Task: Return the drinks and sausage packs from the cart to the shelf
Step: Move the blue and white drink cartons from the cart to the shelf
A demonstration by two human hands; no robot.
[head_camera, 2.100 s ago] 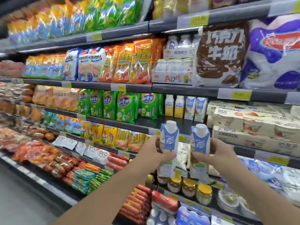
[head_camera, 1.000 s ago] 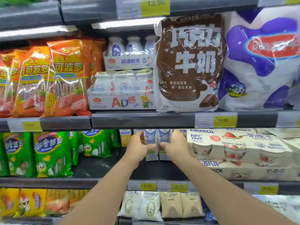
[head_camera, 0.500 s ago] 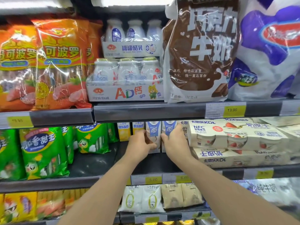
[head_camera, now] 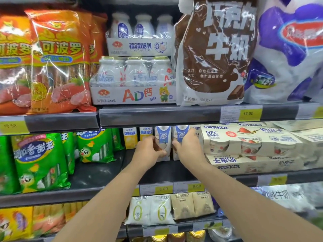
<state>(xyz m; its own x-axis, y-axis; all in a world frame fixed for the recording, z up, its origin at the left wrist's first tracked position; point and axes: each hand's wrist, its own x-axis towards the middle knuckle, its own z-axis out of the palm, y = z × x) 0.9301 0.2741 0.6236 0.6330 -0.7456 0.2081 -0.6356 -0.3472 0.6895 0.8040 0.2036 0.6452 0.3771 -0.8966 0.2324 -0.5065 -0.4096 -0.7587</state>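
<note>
Pushed deeper onto shelf (head_camera: pixel 108 173): two cartons, left hand (head_camera: pixel 148 152) gripping left carton (head_camera: pixel 163 137), right hand (head_camera: pixel 188 149) gripping right carton (head_camera: pixel 180 134); bare shelf leftward.

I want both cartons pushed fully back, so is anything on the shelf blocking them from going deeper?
Nothing visible does. The left carton and right carton stand upright between the yellow cartons and the yogurt packs; behind them is hidden.
</note>
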